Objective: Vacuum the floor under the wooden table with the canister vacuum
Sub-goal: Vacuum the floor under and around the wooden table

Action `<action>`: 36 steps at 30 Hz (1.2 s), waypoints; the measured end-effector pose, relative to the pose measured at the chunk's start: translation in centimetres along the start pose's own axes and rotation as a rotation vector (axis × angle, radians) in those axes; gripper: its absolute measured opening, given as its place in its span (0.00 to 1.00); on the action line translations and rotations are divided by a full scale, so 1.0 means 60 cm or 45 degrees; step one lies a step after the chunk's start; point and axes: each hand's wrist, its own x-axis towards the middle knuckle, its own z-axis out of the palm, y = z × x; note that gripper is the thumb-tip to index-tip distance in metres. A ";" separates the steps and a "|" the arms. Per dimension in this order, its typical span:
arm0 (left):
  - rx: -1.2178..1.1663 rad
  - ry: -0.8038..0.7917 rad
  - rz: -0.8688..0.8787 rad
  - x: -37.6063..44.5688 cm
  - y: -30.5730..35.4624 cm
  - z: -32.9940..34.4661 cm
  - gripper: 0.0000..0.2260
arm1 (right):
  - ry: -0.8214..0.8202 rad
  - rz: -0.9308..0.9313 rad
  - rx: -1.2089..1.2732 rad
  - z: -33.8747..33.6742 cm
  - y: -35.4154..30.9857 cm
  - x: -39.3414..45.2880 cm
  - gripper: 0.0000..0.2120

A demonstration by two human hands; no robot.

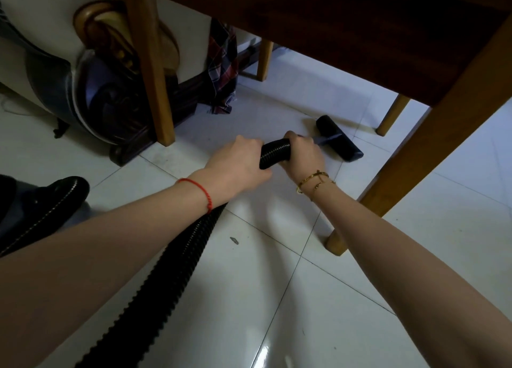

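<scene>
Both hands, left and right, grasp the black ribbed hose

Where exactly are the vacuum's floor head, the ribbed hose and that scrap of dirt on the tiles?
Floor head (pixel 338 137): head view, middle of its black top.
Hose (pixel 274 154): head view, ribbed stretch between the two hands.
Dirt scrap (pixel 234 240): head view, its centre, on the tile right of the hose.

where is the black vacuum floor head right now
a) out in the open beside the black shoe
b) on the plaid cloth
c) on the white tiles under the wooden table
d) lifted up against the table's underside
c: the black vacuum floor head lies flat on the white tiled floor beneath the brown wooden table, beyond both hands gripping the black ribbed hose.
</scene>
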 end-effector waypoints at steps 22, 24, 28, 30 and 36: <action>-0.074 0.064 -0.019 0.202 0.024 0.087 0.15 | -0.004 0.039 -0.031 0.060 0.134 0.174 0.06; -0.068 0.077 -0.019 0.200 0.021 0.086 0.15 | -0.007 0.033 -0.029 0.060 0.130 0.173 0.06; -0.060 0.094 -0.008 0.186 0.017 0.079 0.13 | -0.003 0.010 -0.008 0.056 0.118 0.163 0.08; -0.025 0.104 -0.019 0.172 0.014 0.073 0.14 | -0.017 -0.010 0.004 0.055 0.107 0.155 0.09; 0.049 0.091 -0.040 0.115 -0.008 0.047 0.13 | -0.079 -0.057 0.061 0.049 0.054 0.124 0.10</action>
